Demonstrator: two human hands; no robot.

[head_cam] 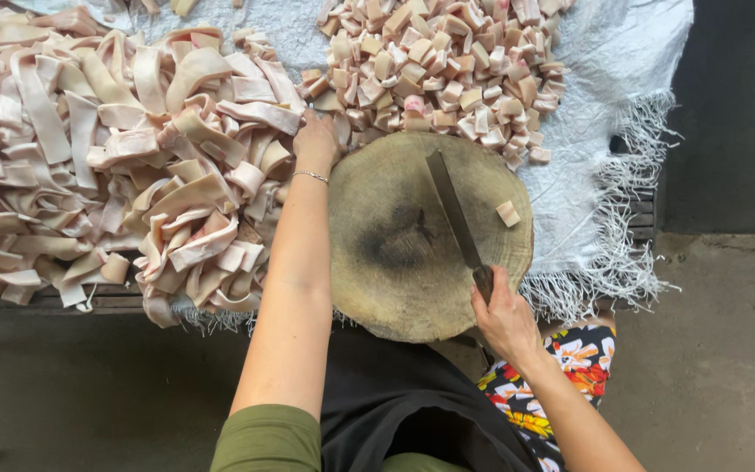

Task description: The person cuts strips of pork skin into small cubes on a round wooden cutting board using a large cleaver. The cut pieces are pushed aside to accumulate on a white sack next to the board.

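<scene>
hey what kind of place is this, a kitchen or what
Probably an informal food-prep spot at floor level, not a fitted kitchen: a round wooden chopping block, heaps of pale strips and cut cubes on a woven sheet, bare concrete floor.

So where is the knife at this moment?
In the head view the knife lies flat on the round wooden chopping block, right of its centre. The right hand grips its handle at the block's near edge, and one small cut cube sits beside the blade.

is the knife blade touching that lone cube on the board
Apart. The head view shows bare wood between the knife blade and the lone cube on the board; the right hand holds the handle.
</scene>
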